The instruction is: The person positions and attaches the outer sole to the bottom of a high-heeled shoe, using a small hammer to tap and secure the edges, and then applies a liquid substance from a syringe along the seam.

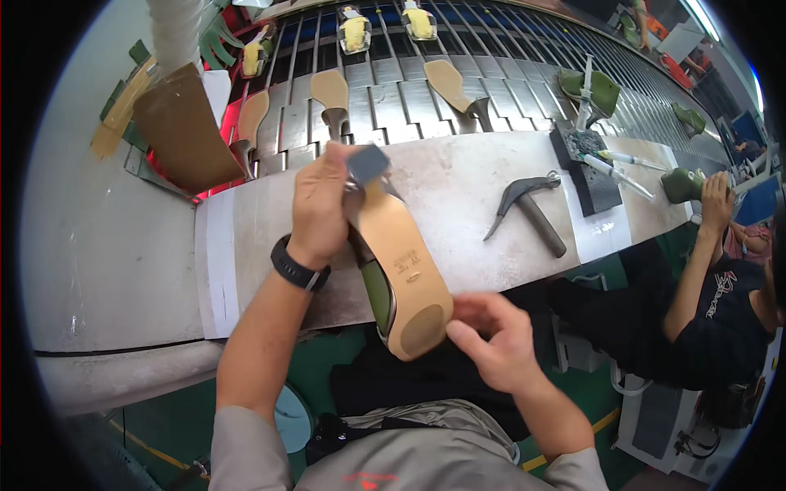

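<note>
A green heeled shoe (407,266) hangs over the table's front edge with its tan sole turned up toward me. A darker oval patch covers the toe end of the sole. My left hand (321,204) is wrapped round the shoe at its heel, whose dark square tip (368,164) points up. My right hand (497,334) has its thumb and fingers closed at the toe edge; the fingertips are partly hidden. To the right of the shoe, a hammer (539,219) with a curved head lies on the pale table (467,176).
A dark foam block (591,184) at the right holds syringes (618,176). Loose tan soles with heels (330,92) rest along the slatted metal conveyor (385,98) behind the table. A brown board (184,131) stands at the left. At right, another person's hand (716,200) grips a green shoe (681,186).
</note>
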